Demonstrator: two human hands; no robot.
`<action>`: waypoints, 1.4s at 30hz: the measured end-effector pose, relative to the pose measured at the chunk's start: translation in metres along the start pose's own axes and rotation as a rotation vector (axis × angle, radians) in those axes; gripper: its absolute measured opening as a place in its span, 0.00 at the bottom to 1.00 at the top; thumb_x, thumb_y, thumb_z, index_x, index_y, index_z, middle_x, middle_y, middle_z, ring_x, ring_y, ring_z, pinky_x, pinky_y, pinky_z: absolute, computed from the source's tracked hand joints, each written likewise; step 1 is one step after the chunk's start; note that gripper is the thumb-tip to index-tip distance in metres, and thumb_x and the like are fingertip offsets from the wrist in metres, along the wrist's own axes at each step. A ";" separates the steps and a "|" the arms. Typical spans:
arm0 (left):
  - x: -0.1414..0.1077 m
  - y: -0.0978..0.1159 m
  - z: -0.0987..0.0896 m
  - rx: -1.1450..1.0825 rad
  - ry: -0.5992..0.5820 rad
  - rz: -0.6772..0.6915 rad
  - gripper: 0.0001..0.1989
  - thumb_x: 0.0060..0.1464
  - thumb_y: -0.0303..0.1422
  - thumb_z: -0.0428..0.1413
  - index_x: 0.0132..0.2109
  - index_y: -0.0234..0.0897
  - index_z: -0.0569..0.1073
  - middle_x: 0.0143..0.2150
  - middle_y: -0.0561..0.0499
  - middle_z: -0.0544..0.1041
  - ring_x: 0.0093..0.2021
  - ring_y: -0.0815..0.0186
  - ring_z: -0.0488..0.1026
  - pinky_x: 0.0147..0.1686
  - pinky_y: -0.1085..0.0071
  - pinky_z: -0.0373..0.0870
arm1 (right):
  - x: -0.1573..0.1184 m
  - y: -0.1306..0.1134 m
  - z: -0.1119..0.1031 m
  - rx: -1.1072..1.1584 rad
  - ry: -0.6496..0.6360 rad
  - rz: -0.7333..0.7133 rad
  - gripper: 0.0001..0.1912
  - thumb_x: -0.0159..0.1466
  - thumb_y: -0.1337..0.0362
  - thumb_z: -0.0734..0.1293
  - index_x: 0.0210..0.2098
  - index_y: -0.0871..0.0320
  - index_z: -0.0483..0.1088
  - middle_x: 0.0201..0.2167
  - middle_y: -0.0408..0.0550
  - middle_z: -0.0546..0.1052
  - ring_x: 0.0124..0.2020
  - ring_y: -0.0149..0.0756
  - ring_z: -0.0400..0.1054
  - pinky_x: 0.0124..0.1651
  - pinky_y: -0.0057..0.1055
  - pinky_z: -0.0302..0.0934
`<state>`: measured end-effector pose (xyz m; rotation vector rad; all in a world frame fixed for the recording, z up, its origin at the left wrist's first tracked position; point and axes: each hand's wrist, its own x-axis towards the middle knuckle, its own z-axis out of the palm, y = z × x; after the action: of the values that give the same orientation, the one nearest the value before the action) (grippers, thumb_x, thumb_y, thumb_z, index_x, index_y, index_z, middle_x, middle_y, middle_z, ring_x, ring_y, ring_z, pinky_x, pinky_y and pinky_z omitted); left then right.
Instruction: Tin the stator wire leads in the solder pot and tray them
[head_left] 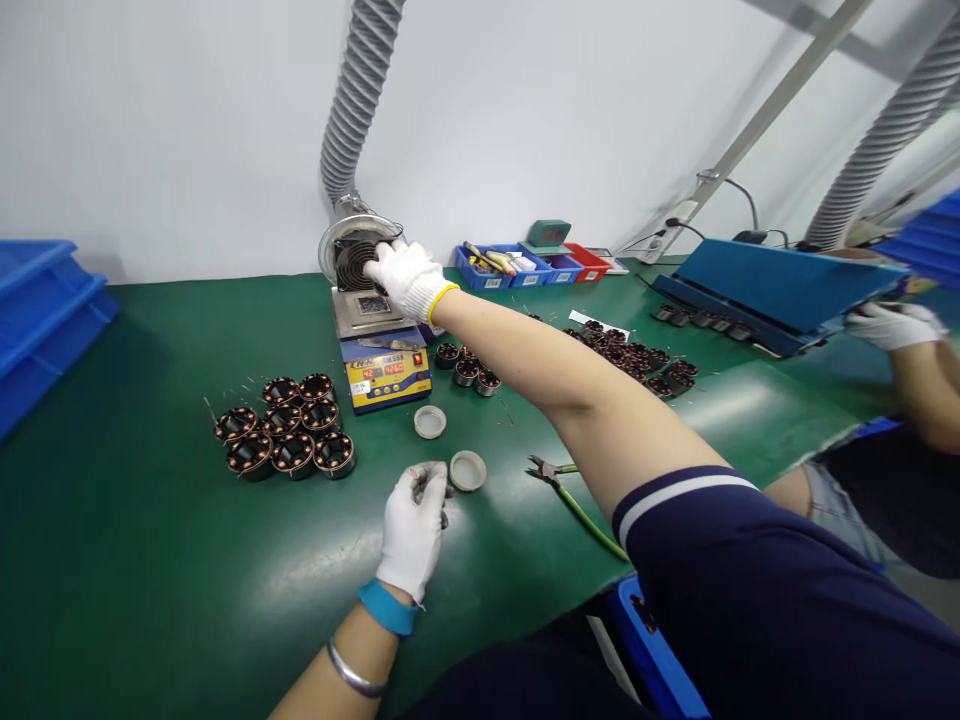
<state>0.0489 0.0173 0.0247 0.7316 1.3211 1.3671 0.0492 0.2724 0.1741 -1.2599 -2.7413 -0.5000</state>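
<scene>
Navy sleeve (750,590) cloth, banded white, fills the near right side, its bare forearm reaching over the smooth, glossy green bench (150,570). At its end the right hand (405,275), in a knitted white glove, curls before a round, wire-grilled metal hood (352,262) behind a boxy blue-and-yellow unit (390,370); its grip is hidden. Thumb and fingers of the gloved left hand (412,525) draw together, dark-smudged, just beside a shallow round dish (468,471); whether they pinch anything cannot be told. Copper-wound rings (292,455) cluster left of the unit. Bench surface stretches between them and the left hand; green-handled cutters (555,474) lie spread, right of the dish.
</scene>
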 end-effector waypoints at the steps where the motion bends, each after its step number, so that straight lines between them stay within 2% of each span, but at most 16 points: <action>1: 0.000 -0.001 0.000 -0.002 -0.003 -0.003 0.28 0.45 0.56 0.60 0.38 0.33 0.73 0.27 0.51 0.73 0.21 0.72 0.63 0.20 0.75 0.61 | 0.000 0.002 -0.001 -0.006 0.001 0.019 0.23 0.68 0.73 0.51 0.60 0.60 0.63 0.54 0.60 0.65 0.55 0.52 0.59 0.51 0.47 0.58; 7: 0.000 -0.002 0.000 -0.004 -0.012 -0.021 0.28 0.45 0.56 0.60 0.39 0.33 0.72 0.26 0.52 0.72 0.21 0.72 0.63 0.20 0.75 0.61 | -0.001 0.002 0.000 0.002 0.016 0.022 0.27 0.62 0.74 0.59 0.59 0.56 0.64 0.55 0.58 0.65 0.55 0.52 0.60 0.52 0.47 0.59; 11: 0.000 -0.001 -0.001 -0.019 -0.008 -0.030 0.27 0.45 0.54 0.60 0.39 0.33 0.72 0.26 0.52 0.71 0.22 0.71 0.64 0.21 0.75 0.61 | -0.010 0.006 0.005 0.175 0.056 0.077 0.29 0.59 0.70 0.64 0.60 0.53 0.64 0.55 0.56 0.68 0.52 0.50 0.65 0.52 0.45 0.61; 15: -0.001 0.002 0.000 -0.047 -0.008 -0.053 0.26 0.45 0.53 0.62 0.39 0.33 0.72 0.25 0.53 0.71 0.22 0.72 0.63 0.20 0.75 0.60 | -0.022 0.012 0.006 0.393 0.081 0.114 0.23 0.60 0.61 0.64 0.56 0.53 0.68 0.51 0.51 0.72 0.50 0.46 0.69 0.49 0.40 0.64; 18: -0.001 0.004 0.001 -0.091 -0.017 -0.073 0.26 0.43 0.52 0.63 0.38 0.34 0.72 0.24 0.54 0.70 0.21 0.72 0.62 0.20 0.75 0.60 | -0.028 0.016 0.002 0.473 0.065 0.079 0.24 0.58 0.62 0.65 0.54 0.55 0.69 0.47 0.48 0.74 0.49 0.43 0.69 0.50 0.38 0.65; 21: 0.001 0.009 -0.002 -0.174 -0.059 -0.125 0.26 0.45 0.52 0.63 0.39 0.33 0.72 0.26 0.52 0.72 0.19 0.74 0.61 0.18 0.76 0.56 | -0.039 0.017 -0.001 0.472 0.100 0.046 0.26 0.57 0.63 0.66 0.56 0.55 0.68 0.50 0.49 0.73 0.51 0.43 0.68 0.52 0.39 0.64; 24: 0.006 0.020 -0.011 -0.291 -0.116 -0.198 0.24 0.50 0.53 0.57 0.39 0.34 0.70 0.28 0.50 0.73 0.18 0.74 0.60 0.14 0.77 0.47 | -0.062 0.014 -0.001 0.424 0.184 -0.098 0.29 0.58 0.65 0.64 0.59 0.57 0.64 0.56 0.53 0.69 0.55 0.43 0.65 0.56 0.40 0.62; 27: 0.009 0.035 -0.022 -0.459 -0.153 -0.239 0.19 0.52 0.49 0.56 0.35 0.36 0.67 0.26 0.52 0.71 0.18 0.75 0.59 0.13 0.78 0.45 | -0.097 0.009 0.002 0.327 0.228 -0.385 0.25 0.62 0.65 0.62 0.59 0.58 0.65 0.57 0.55 0.68 0.59 0.43 0.61 0.61 0.44 0.57; 30: 0.008 0.046 -0.027 -0.649 -0.212 -0.275 0.14 0.52 0.43 0.59 0.32 0.36 0.68 0.24 0.53 0.70 0.16 0.75 0.58 0.12 0.79 0.45 | -0.133 0.002 0.009 0.254 0.206 -0.621 0.17 0.67 0.61 0.59 0.53 0.54 0.70 0.53 0.53 0.72 0.56 0.42 0.63 0.63 0.49 0.53; 33: 0.004 0.050 -0.025 -0.711 -0.208 -0.303 0.13 0.49 0.40 0.62 0.31 0.36 0.69 0.24 0.53 0.70 0.17 0.74 0.60 0.11 0.79 0.46 | -0.158 -0.002 0.017 0.256 0.217 -0.774 0.13 0.69 0.59 0.59 0.47 0.50 0.74 0.47 0.48 0.75 0.50 0.37 0.67 0.60 0.47 0.57; 35: 0.002 0.049 -0.022 -0.723 -0.173 -0.322 0.13 0.44 0.38 0.65 0.30 0.37 0.69 0.24 0.54 0.69 0.17 0.74 0.61 0.12 0.80 0.49 | -0.167 -0.001 0.020 0.274 0.254 -0.841 0.11 0.69 0.60 0.60 0.44 0.49 0.74 0.44 0.47 0.76 0.46 0.35 0.69 0.58 0.45 0.61; 38: -0.002 0.047 -0.021 -0.682 -0.175 -0.297 0.17 0.38 0.36 0.68 0.29 0.37 0.68 0.22 0.57 0.67 0.17 0.76 0.59 0.13 0.80 0.53 | -0.173 0.002 0.018 0.284 0.296 -0.869 0.10 0.69 0.61 0.61 0.43 0.48 0.74 0.43 0.47 0.77 0.43 0.34 0.69 0.55 0.44 0.63; 40: -0.004 0.046 -0.022 -0.603 -0.184 -0.224 0.18 0.37 0.37 0.68 0.28 0.37 0.67 0.22 0.57 0.67 0.18 0.76 0.61 0.14 0.81 0.54 | -0.175 0.004 0.012 0.294 0.264 -0.865 0.11 0.69 0.60 0.60 0.43 0.48 0.74 0.44 0.47 0.77 0.45 0.35 0.70 0.55 0.45 0.63; 42: -0.006 0.045 -0.025 -0.464 -0.176 -0.118 0.17 0.42 0.39 0.66 0.28 0.38 0.66 0.22 0.56 0.68 0.18 0.74 0.63 0.15 0.80 0.54 | -0.180 0.004 0.002 0.348 0.193 -0.823 0.11 0.67 0.60 0.61 0.45 0.50 0.74 0.47 0.49 0.76 0.48 0.38 0.70 0.55 0.45 0.63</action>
<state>0.0159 0.0113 0.0639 0.4373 0.8497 1.4085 0.1708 0.1455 0.1361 0.0251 -2.8865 -0.1494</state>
